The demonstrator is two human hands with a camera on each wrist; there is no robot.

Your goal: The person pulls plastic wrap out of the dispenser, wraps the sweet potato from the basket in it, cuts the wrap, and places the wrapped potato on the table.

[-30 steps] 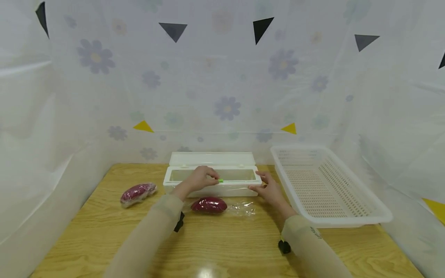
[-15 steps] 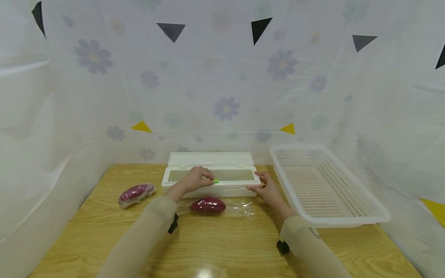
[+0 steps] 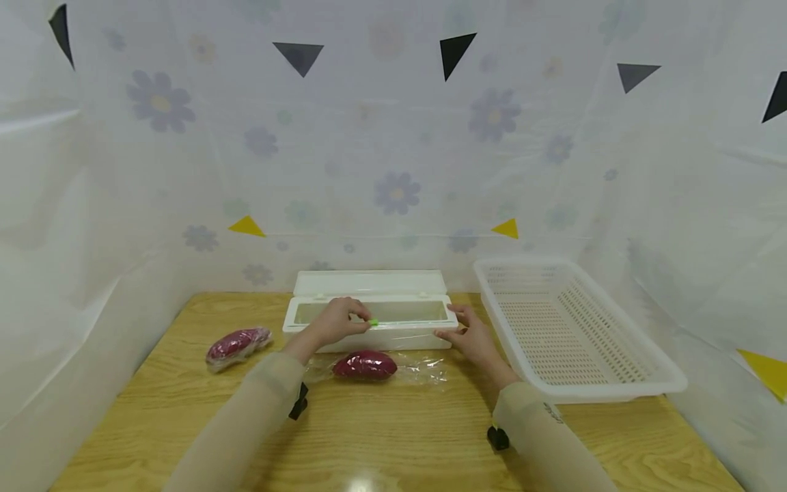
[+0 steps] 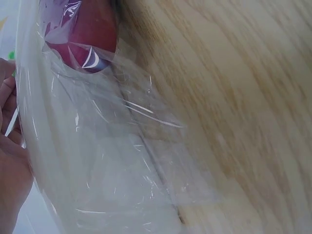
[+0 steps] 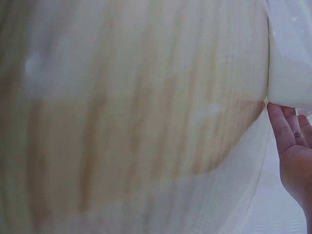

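Note:
My left hand (image 3: pixel 332 322) pinches a small green slider (image 3: pixel 374 322) on the front rim of a long white cling film dispenser (image 3: pixel 399 337). The dispenser's lid (image 3: pixel 369 282) is raised at the back. My right hand (image 3: pixel 475 339) grips the dispenser's right end, thumb in front and fingers on top. In front lies a smooth purple-red oblong vegetable (image 3: pixel 365 365), perhaps a sweet potato, on clear film (image 3: pixel 423 370). The left wrist view shows that film (image 4: pixel 102 146) running from the dispenser over the vegetable (image 4: pixel 87 34). Part of the left hand is cut off there.
A second purple-red vegetable (image 3: pixel 236 347), wrapped in film, lies at the left of the wooden table (image 3: pixel 393 437). At the right stands a white perforated basket (image 3: pixel 522 342). A white flowered curtain (image 3: pixel 393 150) hangs right behind the dispenser.
My left hand has moved left along the dispenser's rim, and the green slider has moved left with it. The right hand keeps its grip on the right end.

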